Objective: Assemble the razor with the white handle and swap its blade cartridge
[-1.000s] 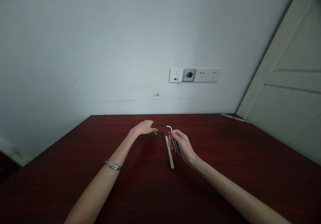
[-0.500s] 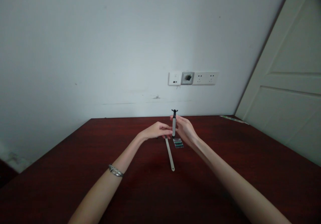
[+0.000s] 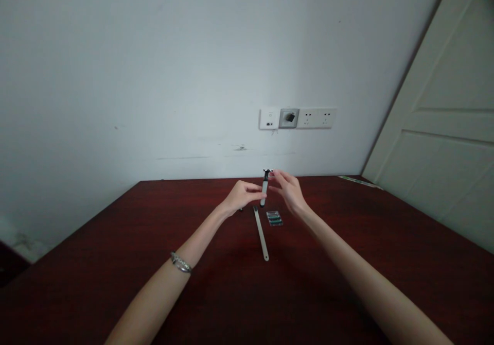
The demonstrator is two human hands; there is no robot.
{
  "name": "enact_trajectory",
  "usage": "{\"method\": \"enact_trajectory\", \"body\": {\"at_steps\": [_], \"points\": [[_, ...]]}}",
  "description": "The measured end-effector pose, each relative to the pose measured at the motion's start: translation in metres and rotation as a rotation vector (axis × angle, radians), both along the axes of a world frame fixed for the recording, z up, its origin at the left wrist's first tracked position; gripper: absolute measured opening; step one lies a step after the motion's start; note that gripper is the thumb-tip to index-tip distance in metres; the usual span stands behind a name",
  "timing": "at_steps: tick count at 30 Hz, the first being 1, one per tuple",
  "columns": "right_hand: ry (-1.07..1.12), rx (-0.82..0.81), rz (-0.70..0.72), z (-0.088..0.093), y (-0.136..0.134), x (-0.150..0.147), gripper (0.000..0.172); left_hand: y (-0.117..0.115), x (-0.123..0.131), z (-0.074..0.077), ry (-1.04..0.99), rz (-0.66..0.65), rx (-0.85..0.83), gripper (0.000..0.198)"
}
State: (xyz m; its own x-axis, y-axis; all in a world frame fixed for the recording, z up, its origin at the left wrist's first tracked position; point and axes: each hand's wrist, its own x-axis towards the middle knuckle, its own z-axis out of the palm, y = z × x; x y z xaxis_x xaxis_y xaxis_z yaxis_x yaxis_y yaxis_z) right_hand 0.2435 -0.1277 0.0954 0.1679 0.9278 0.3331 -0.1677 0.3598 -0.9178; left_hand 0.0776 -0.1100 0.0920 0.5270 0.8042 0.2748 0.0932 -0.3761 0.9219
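Note:
Upright above the table is a T-shaped razor (image 3: 264, 189), with a pale grip, a black neck and a short crossbar at its top. My left hand (image 3: 242, 196) pinches the grip between thumb and fingers. The fingertips of my right hand (image 3: 290, 190) close on the right end of the crossbar. Below them, a long pale flat stick (image 3: 260, 234) with a dark far end and a hole in its near end lies on the table. Right of the stick lies a small clear case (image 3: 274, 218) with dark green bars. A small dark thing (image 3: 241, 209) shows partly beneath my left hand.
The dark red table (image 3: 216, 304) reaches back to a white wall (image 3: 154, 77) with several sockets (image 3: 314, 118). A thin pale strip (image 3: 360, 182) lies at the back right edge. A white door (image 3: 455, 128) stands on the right.
My left hand has risen a little from the stick's far end and now grips the razor. My right hand has shifted from the grip up to the crossbar. The razor has tilted slightly.

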Motion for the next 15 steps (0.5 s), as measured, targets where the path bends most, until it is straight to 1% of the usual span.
{"method": "enact_trajectory", "body": {"at_steps": [1, 2, 3, 5, 7, 9, 10, 12, 15], "points": [[-0.114, 0.018, -0.088, 0.0, 0.002, 0.004, 0.032, 0.001, -0.003, 0.003, 0.007, 0.007, 0.01, 0.028], [-0.254, 0.017, -0.141, -0.001, 0.002, 0.008, 0.029, 0.001, -0.006, 0.005, 0.009, 0.014, 0.016, 0.027], [-0.414, 0.002, -0.159, -0.003, 0.001, 0.01, 0.026, 0.001, -0.008, 0.008, 0.009, 0.019, 0.019, 0.026], [-0.752, -0.022, -0.134, -0.011, -0.005, 0.009, 0.025, 0.001, -0.011, 0.013, -0.004, 0.027, 0.017, 0.025], [-1.073, 0.009, -0.139, -0.022, -0.016, 0.001, 0.029, -0.001, -0.012, 0.016, -0.017, 0.041, 0.009, 0.025], [-1.334, -0.028, -0.138, -0.034, -0.027, -0.01, 0.029, -0.003, -0.01, 0.018, -0.023, 0.055, 0.001, 0.026], [-1.432, -0.064, -0.121, -0.039, -0.031, -0.016, 0.029, -0.003, -0.01, 0.018, -0.023, 0.056, -0.002, 0.027], [-1.552, -0.114, -0.092, -0.047, -0.039, -0.027, 0.033, -0.004, -0.009, 0.017, -0.024, 0.046, -0.01, 0.027], [-1.611, -0.139, -0.073, -0.054, -0.045, -0.039, 0.037, -0.003, -0.01, 0.015, -0.027, 0.027, -0.018, 0.027]]}}
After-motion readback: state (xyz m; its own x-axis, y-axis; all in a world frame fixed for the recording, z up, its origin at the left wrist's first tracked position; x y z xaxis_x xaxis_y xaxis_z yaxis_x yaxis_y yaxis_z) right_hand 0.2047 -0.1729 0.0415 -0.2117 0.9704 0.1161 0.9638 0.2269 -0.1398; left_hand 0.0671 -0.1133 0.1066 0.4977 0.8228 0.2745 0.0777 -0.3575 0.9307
